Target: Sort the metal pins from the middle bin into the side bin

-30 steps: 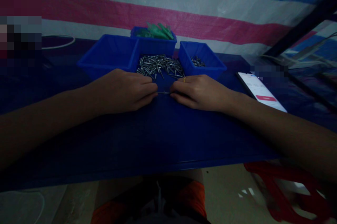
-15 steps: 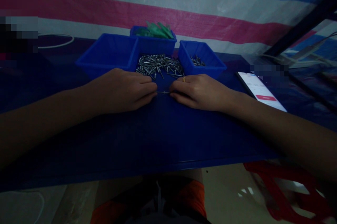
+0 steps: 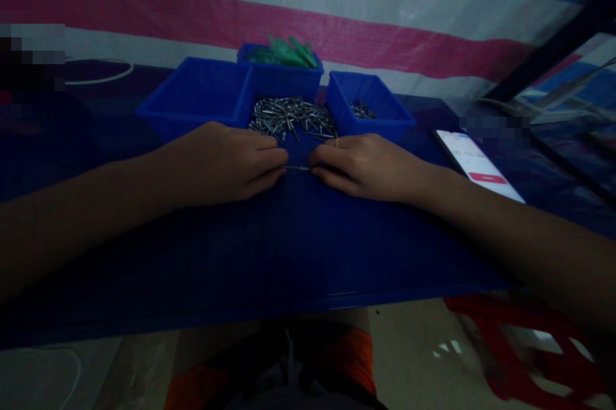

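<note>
A thin silvery blind rivet (image 3: 297, 168) spans the gap between my two hands, lying sideways with a small flange nearer the right. My left hand (image 3: 235, 163) pinches its left end between thumb and fingertips. At the other end, the closed fingertips of my right hand (image 3: 360, 163), which wears a ring, grip the rivet. Both ends are hidden by the fingers. Just beyond the hands lies a loose heap of similar rivets (image 3: 291, 116) on the blue table (image 3: 298, 249).
Behind my left hand stands a blue bin (image 3: 192, 92) with no contents visible. A second bin (image 3: 289, 81) at the back holds green plastic pieces (image 3: 293, 52). The right bin (image 3: 392, 108) contains some rivets. A lit phone (image 3: 481, 163) lies by my right forearm; a red stool (image 3: 510, 333) stands below.
</note>
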